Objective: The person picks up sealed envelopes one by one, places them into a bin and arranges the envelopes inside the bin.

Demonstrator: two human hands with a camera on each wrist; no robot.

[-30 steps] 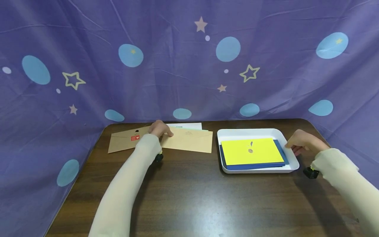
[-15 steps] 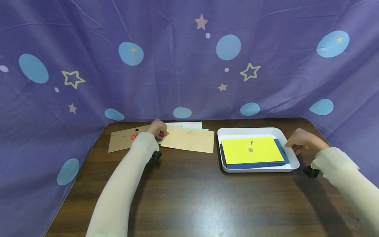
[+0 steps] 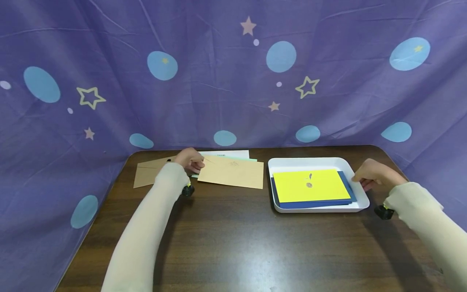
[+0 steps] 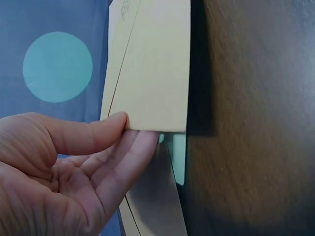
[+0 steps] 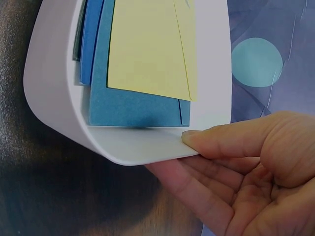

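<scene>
My left hand [image 3: 189,159] [image 4: 74,167] pinches the near corner of a tan envelope [image 3: 231,173] [image 4: 152,73], thumb on top and fingers beneath, lifting its end off the dark wooden table [image 3: 233,243]. Under it lie a pale green sheet [image 4: 178,155] and a white paper [image 3: 228,154]; another tan envelope [image 3: 147,175] lies to the left. My right hand [image 3: 372,174] [image 5: 246,167] grips the right rim of a white tray [image 3: 310,163] [image 5: 133,147], thumb on the rim, fingers underneath. The tray holds a yellow envelope [image 3: 309,185] [image 5: 147,49] on blue envelopes [image 5: 133,105].
A purple curtain [image 3: 233,73] with blue dots and stars hangs close behind the table and along both sides. The table's front half is bare dark wood. Small black wrist devices [image 3: 382,212] sit by both sleeves.
My left hand has drawn back to the left and raised the tan envelope's end, which now tilts up. The red sticker on the left envelope is now hidden by my sleeve. The right hand has stayed put.
</scene>
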